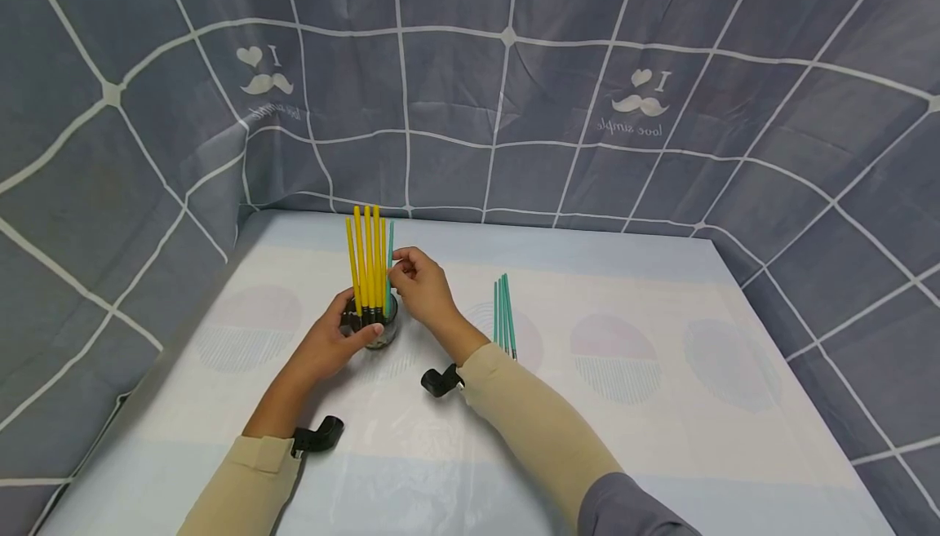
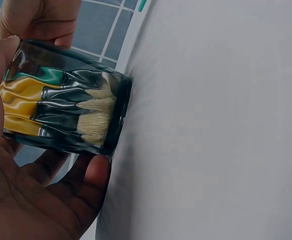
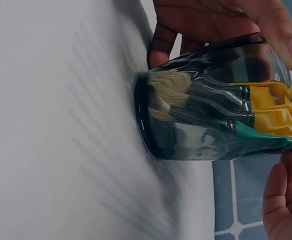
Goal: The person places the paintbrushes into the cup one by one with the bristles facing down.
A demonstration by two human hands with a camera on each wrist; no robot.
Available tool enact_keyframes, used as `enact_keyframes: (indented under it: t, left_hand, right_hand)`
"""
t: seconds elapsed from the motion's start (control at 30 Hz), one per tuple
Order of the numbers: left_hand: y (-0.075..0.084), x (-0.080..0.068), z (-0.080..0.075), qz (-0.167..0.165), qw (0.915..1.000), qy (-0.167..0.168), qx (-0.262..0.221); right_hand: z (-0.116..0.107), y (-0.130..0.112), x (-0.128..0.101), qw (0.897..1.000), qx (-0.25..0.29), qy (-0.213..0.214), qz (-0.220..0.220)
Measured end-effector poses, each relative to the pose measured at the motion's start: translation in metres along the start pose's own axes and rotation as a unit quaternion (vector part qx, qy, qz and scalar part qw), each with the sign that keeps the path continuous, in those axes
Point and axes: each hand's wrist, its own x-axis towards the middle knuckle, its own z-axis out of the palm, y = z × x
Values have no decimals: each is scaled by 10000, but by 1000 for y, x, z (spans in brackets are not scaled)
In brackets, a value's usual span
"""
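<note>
At the near-left middle of the bench [image 1: 661,454]: one glass cup [image 1: 381,330], upright, left hand [image 1: 330,348] wrapped round its wall. Contents: yellow brushes [image 1: 365,263], bristles down, plus one green brush [image 1: 389,263] pinched by the right hand's fingers [image 1: 402,268]. Spare green brushes [image 1: 503,316] lie well apart. Glass likely smooth, breakable; brushes light, stiff, best taken mid-handle. Brush count unclear through the glass.

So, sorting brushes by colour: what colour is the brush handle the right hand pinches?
Teal green brush, beside yellow ones in the glass; clearest in the head view.
</note>
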Motion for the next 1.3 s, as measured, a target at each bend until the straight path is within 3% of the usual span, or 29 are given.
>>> enact_keyframes:
  t: [0.43, 0.73, 1.3]
  left_hand:
    - [0, 1, 2, -25, 9999, -13, -96]
    - [-1, 0, -1, -29, 10000, -60, -59]
    - [0, 0, -1, 0, 10000, -90, -16]
  right_hand:
    - [-16, 5, -6, 9993, -98, -218, 279]
    - [-57, 20, -6, 9979, -417, 83, 487]
    - [-122, 40, -18, 9821, -1096, 130, 1523]
